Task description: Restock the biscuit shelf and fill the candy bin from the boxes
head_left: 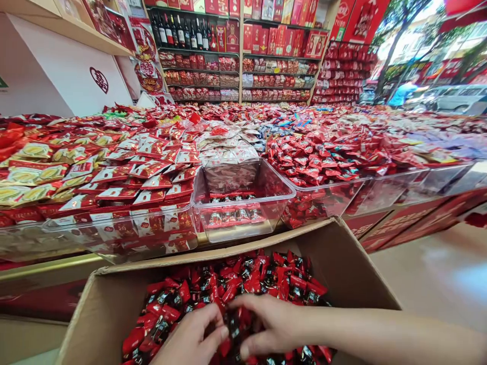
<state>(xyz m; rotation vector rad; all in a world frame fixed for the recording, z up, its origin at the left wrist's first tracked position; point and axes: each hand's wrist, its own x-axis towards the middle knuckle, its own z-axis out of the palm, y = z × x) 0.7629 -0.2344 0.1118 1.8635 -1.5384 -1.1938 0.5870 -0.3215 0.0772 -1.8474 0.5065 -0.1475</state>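
A cardboard box (365,274) stands in front of me, its bottom covered with small wrapped candies (247,274) in red and black twists. Both of my hands reach down into this heap. The fingers of my left hand (196,337) are curled, with thumb and index finger close together; whatever lies inside them is hidden. My right hand (272,322) has its thumb and fingers apart, around candies at the middle of the heap. Just beyond the box is a clear plastic bin (243,230) with a low layer of similar red and black candies (234,208) at its bottom.
Neighbouring bins hold red-and-white packets (148,167) on the left and red wrapped sweets (323,157) on the right. White printed packets (228,149) lie behind the clear bin. Shelves with bottles (182,33) and red boxes rise at the back. A person (403,94) is outside, far right.
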